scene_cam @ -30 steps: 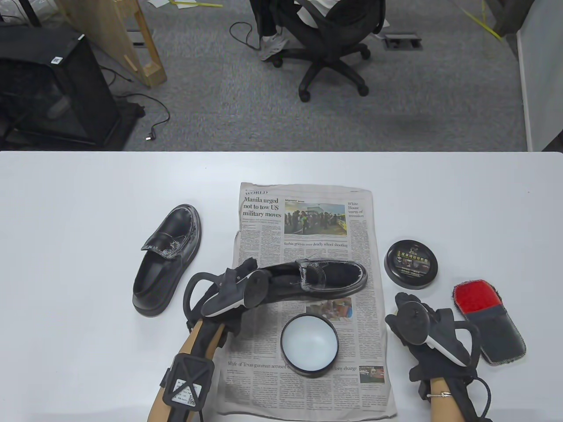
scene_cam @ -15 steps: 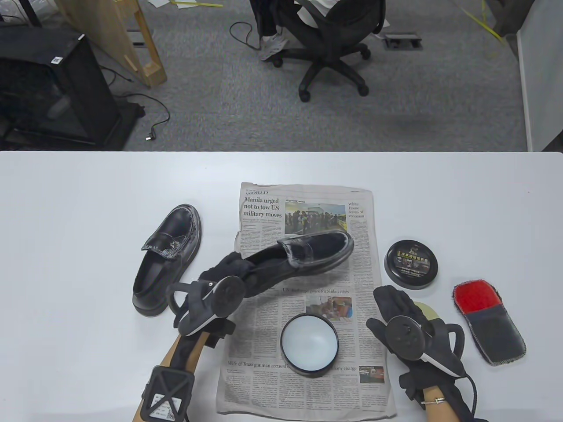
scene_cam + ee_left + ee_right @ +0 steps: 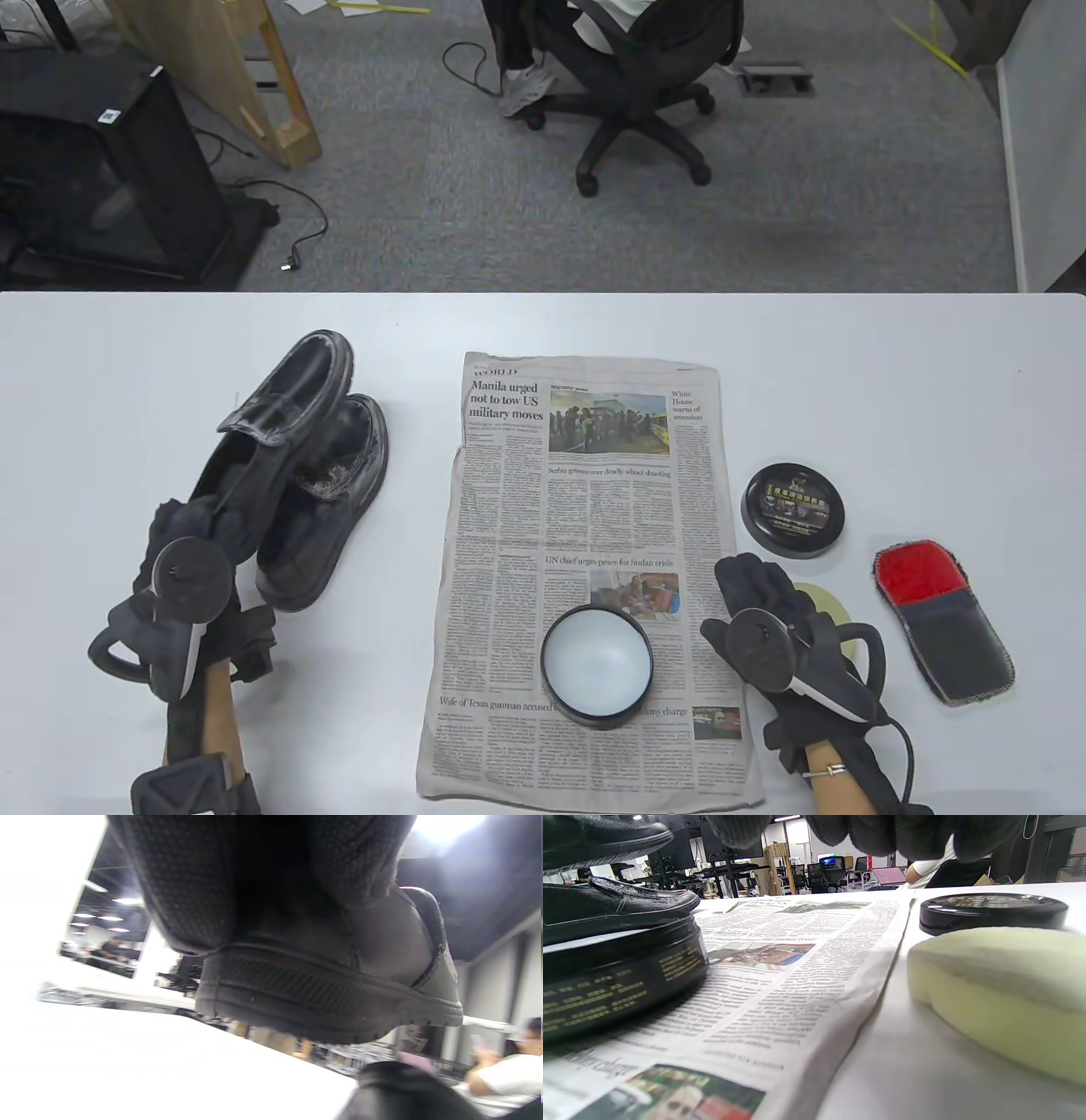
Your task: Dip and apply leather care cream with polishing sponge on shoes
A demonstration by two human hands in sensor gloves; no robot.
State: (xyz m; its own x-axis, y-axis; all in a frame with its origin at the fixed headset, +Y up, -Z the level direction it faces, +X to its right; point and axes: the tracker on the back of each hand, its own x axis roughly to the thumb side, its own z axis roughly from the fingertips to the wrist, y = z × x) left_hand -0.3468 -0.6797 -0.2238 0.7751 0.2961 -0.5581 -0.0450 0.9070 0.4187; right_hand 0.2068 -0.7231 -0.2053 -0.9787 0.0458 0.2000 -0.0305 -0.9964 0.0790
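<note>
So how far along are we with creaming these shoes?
The cream tin stands open on the newspaper, its lid set aside. White smears show on both shoes. The left hand holds one shoe lifted above the other shoe. The right hand hovers over the sponge, not gripping it, so any dipping and spreading remains.

Right wrist view: pale yellow-green foam sponge (image 3: 1001,993) on white table (image 3: 903,1069), just right of printed newspaper sheet (image 3: 797,984). Open black round cream tin (image 3: 619,984) on paper at left; black lid (image 3: 992,912) behind sponge. Two black leather loafers (image 3: 615,906) far left, upper one raised
</note>
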